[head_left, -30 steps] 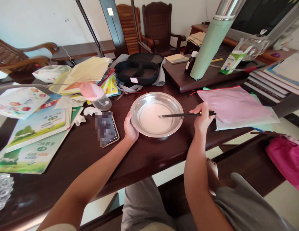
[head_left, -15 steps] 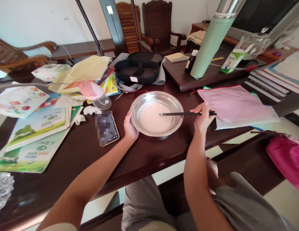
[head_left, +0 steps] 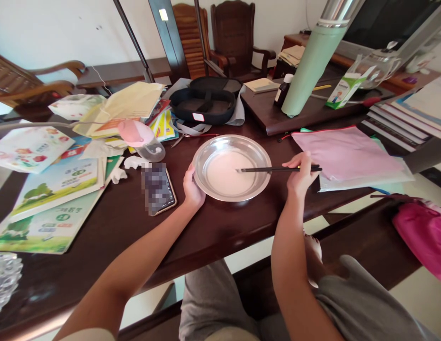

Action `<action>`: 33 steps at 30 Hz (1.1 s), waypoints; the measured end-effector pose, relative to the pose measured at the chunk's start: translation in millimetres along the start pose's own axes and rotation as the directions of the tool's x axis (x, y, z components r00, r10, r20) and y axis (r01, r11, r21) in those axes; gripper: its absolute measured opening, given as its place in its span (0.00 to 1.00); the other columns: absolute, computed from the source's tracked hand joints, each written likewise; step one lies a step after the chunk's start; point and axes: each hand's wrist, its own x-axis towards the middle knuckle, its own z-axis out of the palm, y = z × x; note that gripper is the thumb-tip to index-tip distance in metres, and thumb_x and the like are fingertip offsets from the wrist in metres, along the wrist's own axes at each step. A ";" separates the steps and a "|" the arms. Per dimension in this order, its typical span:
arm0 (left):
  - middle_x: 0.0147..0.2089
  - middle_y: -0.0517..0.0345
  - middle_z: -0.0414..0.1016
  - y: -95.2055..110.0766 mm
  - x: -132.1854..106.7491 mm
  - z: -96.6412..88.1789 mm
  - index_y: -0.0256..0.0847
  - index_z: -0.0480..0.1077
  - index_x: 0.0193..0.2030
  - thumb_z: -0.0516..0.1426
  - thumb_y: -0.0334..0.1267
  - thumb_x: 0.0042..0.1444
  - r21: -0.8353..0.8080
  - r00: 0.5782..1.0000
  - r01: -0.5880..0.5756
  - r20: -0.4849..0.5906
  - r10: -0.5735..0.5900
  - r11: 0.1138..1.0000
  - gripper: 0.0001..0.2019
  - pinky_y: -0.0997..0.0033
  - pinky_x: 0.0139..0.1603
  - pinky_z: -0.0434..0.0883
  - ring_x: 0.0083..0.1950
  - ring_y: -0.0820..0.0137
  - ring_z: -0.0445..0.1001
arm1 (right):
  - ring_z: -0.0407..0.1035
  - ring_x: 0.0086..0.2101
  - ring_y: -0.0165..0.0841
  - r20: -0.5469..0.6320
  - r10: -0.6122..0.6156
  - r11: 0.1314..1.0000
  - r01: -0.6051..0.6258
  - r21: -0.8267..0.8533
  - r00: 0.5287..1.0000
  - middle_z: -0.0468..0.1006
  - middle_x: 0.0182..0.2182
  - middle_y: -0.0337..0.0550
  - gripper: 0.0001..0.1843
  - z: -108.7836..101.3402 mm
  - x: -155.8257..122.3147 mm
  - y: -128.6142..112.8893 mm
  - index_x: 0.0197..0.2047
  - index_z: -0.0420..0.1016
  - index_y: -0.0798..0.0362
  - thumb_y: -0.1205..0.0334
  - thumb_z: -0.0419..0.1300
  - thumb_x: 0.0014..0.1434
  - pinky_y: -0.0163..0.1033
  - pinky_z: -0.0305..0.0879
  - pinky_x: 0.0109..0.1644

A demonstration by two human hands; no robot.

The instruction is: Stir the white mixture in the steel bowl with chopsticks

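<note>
A shallow round metal bowl point(head_left: 257, 187) stands on the dark table, with a smooth pale, whitish substance point(head_left: 227, 177) covering its bottom. My left hand point(head_left: 193, 190) grips the bowl's left side, thumb up at the rim and the other fingers partly hidden below it. In my right hand point(head_left: 301, 174), to the right of the bowl, is a pair of dark chopsticks point(head_left: 263, 169), held almost level. They cross over the right rim, and their tips reach the pale substance near the middle. Whether it is liquid or powder I cannot tell.
Left of the bowl lie a phone point(head_left: 159, 189), crumpled tissues point(head_left: 133, 162), a pink-topped clear bottle point(head_left: 144, 139) and booklets point(head_left: 57, 189). Behind is an open black case point(head_left: 202, 106). On the right are a pink zip pouch point(head_left: 348, 151) and a tall green flask point(head_left: 312, 71).
My right hand and the chopsticks have shifted very slightly to the right. The bowl and my left hand stay in place.
</note>
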 end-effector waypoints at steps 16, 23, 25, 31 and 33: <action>0.44 0.57 0.86 -0.2 0.6 -1.7 0.45 0.78 0.34 0.64 0.48 0.51 0.026 1.000 -0.002 -0.005 0.002 1.000 0.10 0.62 0.59 0.74 0.56 0.56 0.80 | 0.64 0.18 0.32 0.048 0.002 1.000 -0.002 0.008 0.999 0.66 0.12 0.36 0.35 2.1 -1.1 -3.5 0.14 0.62 0.47 0.36 0.58 0.66 0.44 0.65 0.30; 0.45 0.55 0.86 1.2 0.2 0.3 0.45 0.79 0.34 0.63 0.47 0.53 0.020 1.000 -0.003 0.001 0.003 1.000 0.09 0.61 0.61 0.73 0.58 0.57 0.80 | 0.77 0.29 0.36 0.378 0.099 0.992 -0.060 -0.112 0.921 0.77 0.23 0.38 0.27 9.3 -9.3 -11.9 0.22 0.75 0.48 0.37 0.63 0.63 0.46 0.72 0.42; 0.44 0.56 0.86 1.4 0.2 0.6 0.45 0.80 0.35 0.63 0.46 0.53 0.007 1.000 -0.001 0.006 0.000 1.000 0.09 0.62 0.60 0.74 0.57 0.57 0.80 | 0.77 0.30 0.36 0.296 0.067 0.989 -0.025 -0.144 0.953 0.79 0.24 0.38 0.26 7.8 -7.2 -8.3 0.23 0.76 0.48 0.38 0.62 0.64 0.47 0.72 0.44; 0.43 0.56 0.86 0.7 0.1 -0.9 0.44 0.80 0.33 0.62 0.45 0.53 0.002 1.000 0.013 -0.008 -0.013 1.000 0.08 0.63 0.58 0.75 0.55 0.57 0.81 | 0.62 0.17 0.31 0.033 -0.026 0.999 0.025 0.032 0.999 0.64 0.12 0.35 0.34 1.7 -0.5 -2.4 0.14 0.61 0.47 0.41 0.56 0.68 0.44 0.65 0.31; 0.44 0.56 0.86 0.7 0.0 -1.0 0.45 0.79 0.32 0.62 0.45 0.54 0.004 1.000 0.016 -0.012 -0.016 1.000 0.08 0.62 0.59 0.75 0.56 0.57 0.81 | 0.62 0.18 0.31 0.169 -0.003 0.999 -0.006 0.053 0.986 0.64 0.13 0.36 0.33 3.6 -3.3 -5.7 0.14 0.63 0.47 0.41 0.58 0.68 0.44 0.66 0.31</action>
